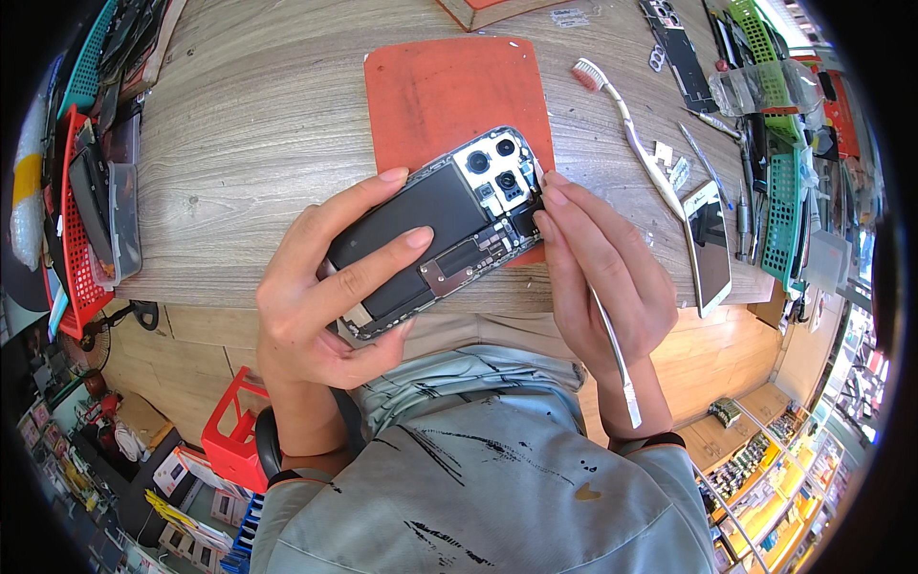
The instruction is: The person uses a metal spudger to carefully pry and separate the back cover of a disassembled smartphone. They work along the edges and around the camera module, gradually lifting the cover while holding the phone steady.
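My left hand (316,277) grips an opened smartphone (404,239) tilted over an orange-red mat (449,91), with two fingers on its upper long edge and black battery. The phone's insides show a silver camera block with lenses at its upper right and a board along the lower edge. My right hand (612,277) pinches a thin, flat metal tool (618,364); its narrow end is at the phone's edge beside the cameras, and its wide end hangs down past my wrist.
A toothbrush (622,115), a white phone (710,258) and a stripped housing (684,57) lie on the right of the wooden table (220,153), near teal baskets (782,206). Red baskets of parts (86,268) line the left. A red plastic stool (229,450) stands below.
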`<state>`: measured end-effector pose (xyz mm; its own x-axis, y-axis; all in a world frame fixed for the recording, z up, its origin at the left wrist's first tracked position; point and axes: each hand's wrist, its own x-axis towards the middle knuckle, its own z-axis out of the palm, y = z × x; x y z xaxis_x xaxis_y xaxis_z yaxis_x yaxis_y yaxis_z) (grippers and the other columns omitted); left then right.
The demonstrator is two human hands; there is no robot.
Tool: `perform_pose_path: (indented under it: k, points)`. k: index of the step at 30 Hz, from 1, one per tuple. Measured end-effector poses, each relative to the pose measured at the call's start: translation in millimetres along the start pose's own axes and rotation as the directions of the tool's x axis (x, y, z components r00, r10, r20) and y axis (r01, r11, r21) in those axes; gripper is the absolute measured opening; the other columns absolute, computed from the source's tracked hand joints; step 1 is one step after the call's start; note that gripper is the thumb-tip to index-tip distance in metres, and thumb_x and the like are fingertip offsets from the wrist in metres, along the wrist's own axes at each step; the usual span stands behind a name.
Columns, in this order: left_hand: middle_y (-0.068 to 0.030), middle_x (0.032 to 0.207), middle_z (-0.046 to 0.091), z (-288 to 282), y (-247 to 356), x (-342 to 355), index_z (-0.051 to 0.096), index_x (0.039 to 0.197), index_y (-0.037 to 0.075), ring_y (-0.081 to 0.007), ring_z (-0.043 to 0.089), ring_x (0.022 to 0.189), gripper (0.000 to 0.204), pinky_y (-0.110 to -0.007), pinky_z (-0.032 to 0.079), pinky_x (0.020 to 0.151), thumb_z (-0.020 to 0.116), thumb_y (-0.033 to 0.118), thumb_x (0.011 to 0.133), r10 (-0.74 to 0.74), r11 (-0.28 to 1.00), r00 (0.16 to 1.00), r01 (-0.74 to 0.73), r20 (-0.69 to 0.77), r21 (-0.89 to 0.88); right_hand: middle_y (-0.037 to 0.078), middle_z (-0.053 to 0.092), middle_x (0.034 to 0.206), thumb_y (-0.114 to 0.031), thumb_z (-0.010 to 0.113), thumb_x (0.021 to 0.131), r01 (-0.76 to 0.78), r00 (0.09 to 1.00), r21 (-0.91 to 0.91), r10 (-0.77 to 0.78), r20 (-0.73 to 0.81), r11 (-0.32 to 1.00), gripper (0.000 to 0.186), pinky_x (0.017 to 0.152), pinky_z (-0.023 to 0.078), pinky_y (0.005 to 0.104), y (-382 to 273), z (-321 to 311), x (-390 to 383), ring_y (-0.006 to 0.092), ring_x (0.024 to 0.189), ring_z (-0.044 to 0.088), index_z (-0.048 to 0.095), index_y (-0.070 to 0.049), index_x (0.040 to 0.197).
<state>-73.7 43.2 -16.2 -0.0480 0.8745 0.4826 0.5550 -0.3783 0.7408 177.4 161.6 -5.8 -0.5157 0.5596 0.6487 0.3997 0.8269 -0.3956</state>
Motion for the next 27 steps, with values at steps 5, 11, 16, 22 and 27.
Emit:
perform_pose_path:
  k: [5,11,16,22,27]
  points:
    - [-0.0334,0.147,0.071,0,1,-1,0.088,0.129,0.003,-0.0432,0.077,0.124,0.073,-0.044,0.062,0.101,0.081,0.012,0.058,-0.014,1.0,1.0,0.014,-0.002,0.003,0.018,0.085,0.12,0.004,0.091,0.088,0.011,1.0,-0.018,-0.011,-0.004,1.0,0.038,0.074,0.068,0.0307,0,1,-1,0.0251,0.095,0.086,0.083,0.002,0.125]
    - [-0.0339,0.147,0.071,0,-1,-2,0.088,0.129,0.004,-0.044,0.077,0.125,0.074,-0.045,0.063,0.101,0.08,0.015,0.057,-0.006,1.0,1.0,0.006,0.001,0.019,0.022,0.084,0.124,0.008,0.088,0.092,-0.005,0.999,-0.058,0.007,0.041,0.998,0.037,0.082,0.069,0.0332,-6,-2,-4,0.0281,0.102,0.085,0.082,0.003,0.129]
    - [-0.0356,0.146,0.07,-1,-4,-1,0.088,0.129,0.004,-0.046,0.076,0.128,0.075,-0.046,0.064,0.102,0.076,0.018,0.056,0.019,0.999,1.0,-0.02,0.018,0.041,0.022,0.084,0.127,0.009,0.086,0.096,-0.065,0.997,-0.038,0.066,0.04,0.997,0.034,0.091,0.069,0.0349,-8,-3,-5,0.0297,0.11,0.085,0.082,0.003,0.13]
    - [-0.0338,0.148,0.071,0,-1,0,0.088,0.129,0.003,-0.0431,0.077,0.124,0.073,-0.044,0.062,0.101,0.079,0.013,0.057,-0.007,1.0,1.0,0.007,-0.003,-0.005,0.021,0.083,0.124,0.008,0.087,0.094,-0.095,0.995,0.038,0.096,-0.039,0.995,0.033,0.087,0.067,0.034,-1,-5,8,0.0299,0.105,0.083,0.083,0.004,0.127]
    - [-0.0338,0.148,0.071,-1,0,0,0.088,0.129,0.003,-0.043,0.078,0.122,0.074,-0.044,0.063,0.1,0.081,0.014,0.057,-0.007,1.0,1.0,0.007,0.007,0.0,0.023,0.083,0.125,0.005,0.08,0.101,-0.185,0.98,0.125,0.173,0.097,0.975,0.025,0.101,0.064,0.038,2,-25,26,0.0334,0.114,0.083,0.083,0.006,0.126]
